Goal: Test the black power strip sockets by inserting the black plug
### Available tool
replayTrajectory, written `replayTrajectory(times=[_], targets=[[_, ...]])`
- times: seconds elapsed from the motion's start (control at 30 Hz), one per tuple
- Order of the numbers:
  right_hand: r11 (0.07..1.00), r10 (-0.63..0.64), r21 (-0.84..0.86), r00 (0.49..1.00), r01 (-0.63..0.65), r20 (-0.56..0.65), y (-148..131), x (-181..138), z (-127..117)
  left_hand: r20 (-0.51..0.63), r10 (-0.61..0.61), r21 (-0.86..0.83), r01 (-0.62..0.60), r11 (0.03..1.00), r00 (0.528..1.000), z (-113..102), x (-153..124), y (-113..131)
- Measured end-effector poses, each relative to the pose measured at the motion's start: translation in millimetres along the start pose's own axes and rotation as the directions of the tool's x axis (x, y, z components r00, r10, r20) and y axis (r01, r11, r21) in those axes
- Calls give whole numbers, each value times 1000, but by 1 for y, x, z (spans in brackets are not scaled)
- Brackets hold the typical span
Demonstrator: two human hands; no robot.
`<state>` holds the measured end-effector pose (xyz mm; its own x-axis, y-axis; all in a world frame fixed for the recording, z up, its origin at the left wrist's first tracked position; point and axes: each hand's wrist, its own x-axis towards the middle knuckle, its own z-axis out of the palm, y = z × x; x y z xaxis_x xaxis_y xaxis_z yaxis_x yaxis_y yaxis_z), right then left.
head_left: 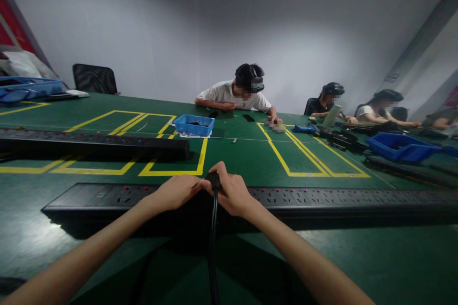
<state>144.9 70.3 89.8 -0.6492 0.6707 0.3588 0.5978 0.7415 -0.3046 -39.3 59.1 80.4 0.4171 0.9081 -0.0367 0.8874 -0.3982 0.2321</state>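
A black power plug (213,180), its cord (213,243) hanging straight down toward me, is held over the long black power strip (304,198). Fingers of my right hand (232,190) are closed around the plug from the right, the thumb raised along its top. From the other side, my left hand (177,191) is closed with its fingertips pressed at the plug's left side. The plug's front end is hidden, so I cannot tell whether it touches a socket. Red-dotted sockets run along the strip on both sides of my hands.
A second black power strip (143,147) lies farther back on the left. Beyond it stands a blue bin (195,126) on the green table (236,157), marked with yellow tape. Another blue bin (400,147) is at right. A co-worker (229,93) leans over the far edge; others sit right.
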Motion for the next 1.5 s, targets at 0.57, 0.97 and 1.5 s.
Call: replayTrajectory(times=[0.57,0.97,1.5], targets=[[997,75,-1,997,-75,19,12,-13,-33,-16,-39,52,39,998,999,2,5,0],[988,42,-155,990,-21,136,11,-18,-28,-11,-10,88,11,996,1000,1,4,0],[894,-116,-396,962,209,245,-4,-15,-28,-19,10,92,-8,996,1000,1,3,1]])
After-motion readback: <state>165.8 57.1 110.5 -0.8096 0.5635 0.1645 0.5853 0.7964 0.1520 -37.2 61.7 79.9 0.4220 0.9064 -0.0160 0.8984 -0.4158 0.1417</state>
